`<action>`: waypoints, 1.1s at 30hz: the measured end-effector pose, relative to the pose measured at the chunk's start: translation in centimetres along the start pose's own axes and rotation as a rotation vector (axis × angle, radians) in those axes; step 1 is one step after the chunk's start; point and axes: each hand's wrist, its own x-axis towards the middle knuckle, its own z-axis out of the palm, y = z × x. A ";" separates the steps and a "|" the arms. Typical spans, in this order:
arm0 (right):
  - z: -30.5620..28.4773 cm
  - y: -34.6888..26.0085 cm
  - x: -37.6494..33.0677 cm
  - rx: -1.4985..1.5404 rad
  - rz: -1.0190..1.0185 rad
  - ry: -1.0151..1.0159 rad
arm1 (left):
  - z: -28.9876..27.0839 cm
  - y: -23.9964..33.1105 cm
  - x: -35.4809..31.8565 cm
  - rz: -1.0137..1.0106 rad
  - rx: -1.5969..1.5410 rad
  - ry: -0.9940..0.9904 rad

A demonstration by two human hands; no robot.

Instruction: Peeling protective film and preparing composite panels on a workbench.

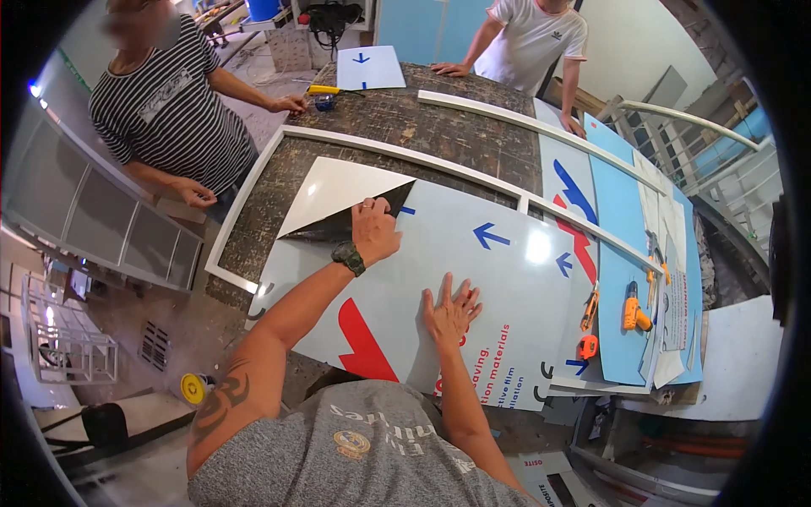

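A large panel covered in pale grey printed protective film lies before me on the worktable. At its far left corner the film is folded back, baring a glossy white surface and showing the film's black underside. My left hand, with a watch on the wrist, is closed on the peeled edge of the protective film. Flat on the panel's middle, fingers spread, rests my right hand; it holds nothing. A white metal frame lies around the panel's left and far sides.
Across the dark, scuffed worktable stand two people, in a striped shirt and a white shirt. A tape measure, orange cutter and yellow drill lie right. Another white bar crosses the far side.
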 end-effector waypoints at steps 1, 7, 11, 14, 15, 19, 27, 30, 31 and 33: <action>0.0 0.3 0.0 0.000 0.002 0.006 | 0.4 0.9 1.0 0.003 -0.110 -0.025; 0.3 0.6 1.5 0.210 -0.107 0.058 | 11.2 -3.0 9.3 -0.146 -0.065 -0.034; -1.6 4.4 4.3 0.056 -0.047 0.004 | 16.1 0.1 11.5 -0.173 -0.047 -0.069; -1.9 4.5 4.5 -0.020 -0.038 -0.043 | 18.4 -0.2 12.1 -0.207 -0.027 -0.074; -1.9 4.1 4.7 -0.057 -0.053 -0.049 | 18.7 -0.6 12.8 -0.227 -0.029 -0.050; -1.4 3.9 5.2 -0.109 -0.069 -0.067 | 18.7 -0.3 12.8 -0.260 -0.053 0.029; -0.6 5.1 5.5 -0.088 -0.084 -0.029 | 20.4 -2.0 11.2 -0.102 -0.024 0.155; -0.3 5.3 5.6 -0.072 -0.088 -0.010 | 20.8 -1.9 12.4 -0.156 0.049 0.118; -0.3 5.0 5.6 -0.064 -0.100 0.004 | 20.4 -2.2 12.8 -0.190 0.087 0.108; -0.4 4.6 5.9 -0.047 -0.114 0.018 | 19.0 -2.2 13.1 -0.222 0.134 0.102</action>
